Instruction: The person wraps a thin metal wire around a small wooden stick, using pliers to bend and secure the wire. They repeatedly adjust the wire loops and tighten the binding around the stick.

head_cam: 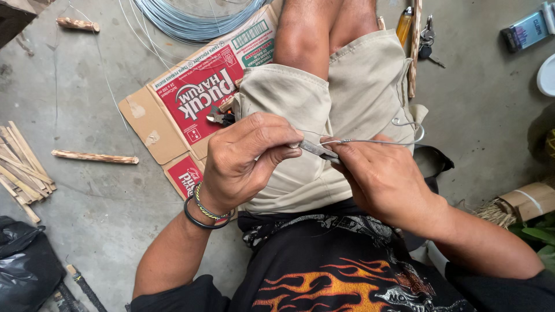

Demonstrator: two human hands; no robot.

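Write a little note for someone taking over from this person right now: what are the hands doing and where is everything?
Left hand: pinches a small metal tool over the lap.
Right hand: grips the same tool and a thin wire.
The wire already has a hooked curl at its far end.
Wire coil lies ahead on the floor, pliers on the cardboard, wooden sticks at left.
The wire's straight stretch is unbent.

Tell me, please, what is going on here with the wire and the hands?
A person sits on a flattened cardboard box on the concrete floor, bending a thin wire over their lap. The left hand pinches a small metal tool at one end of the wire, and the right hand holds the wire just beside it. The far end of the wire is curled into a hook. A coil of wire lies ahead, with wooden sticks off to the left.
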